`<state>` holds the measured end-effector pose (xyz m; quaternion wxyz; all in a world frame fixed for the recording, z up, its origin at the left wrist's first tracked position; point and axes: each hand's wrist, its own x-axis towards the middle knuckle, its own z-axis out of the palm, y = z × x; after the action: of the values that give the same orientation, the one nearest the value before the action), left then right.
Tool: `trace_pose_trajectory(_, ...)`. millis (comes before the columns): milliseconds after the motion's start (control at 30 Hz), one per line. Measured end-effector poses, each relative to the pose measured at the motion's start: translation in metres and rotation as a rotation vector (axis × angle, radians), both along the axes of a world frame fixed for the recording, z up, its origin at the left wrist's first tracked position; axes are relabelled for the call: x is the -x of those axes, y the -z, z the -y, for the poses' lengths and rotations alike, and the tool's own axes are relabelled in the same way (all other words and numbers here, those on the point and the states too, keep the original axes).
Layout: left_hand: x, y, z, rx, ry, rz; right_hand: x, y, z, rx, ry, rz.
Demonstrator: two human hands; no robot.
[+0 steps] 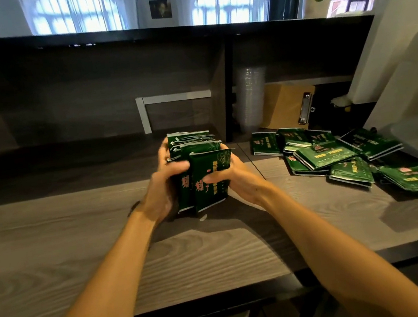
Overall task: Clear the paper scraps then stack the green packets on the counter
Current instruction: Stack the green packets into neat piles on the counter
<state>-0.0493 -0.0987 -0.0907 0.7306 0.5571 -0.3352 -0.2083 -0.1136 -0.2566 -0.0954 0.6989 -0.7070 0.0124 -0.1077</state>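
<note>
On the grey wood-grain counter (pixel 67 245), the left hand (pixel 164 189) and right hand (pixel 235 179) clasped an upright bundle of glossy, flat green foil packets (pixel 206 177) mid-counter, fingers curled round both sides. Right of them, a loose overlapping heap of green packets (pixel 336 156) lay before a brown clipboard (pixel 284 107).

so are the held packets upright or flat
Upright: the left hand and right hand grip the bundle by its sides, bottom edges toward the counter.
</note>
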Motion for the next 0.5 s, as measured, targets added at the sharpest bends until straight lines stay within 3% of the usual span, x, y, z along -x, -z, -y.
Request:
trace_pose_trajectory(200,0.020,0.000,0.012,0.074,-0.163,0.069,0.004,-0.001,-0.006,0.081,-0.054,-0.012)
trace_pose_trajectory(400,0.021,-0.002,0.013,-0.006,-0.130,0.177,0.006,-0.003,-0.011,0.121,-0.059,0.008)
trace_pose_trajectory(500,0.019,-0.008,0.014,0.056,-0.255,0.156,0.006,-0.005,-0.010,0.093,-0.035,0.043)
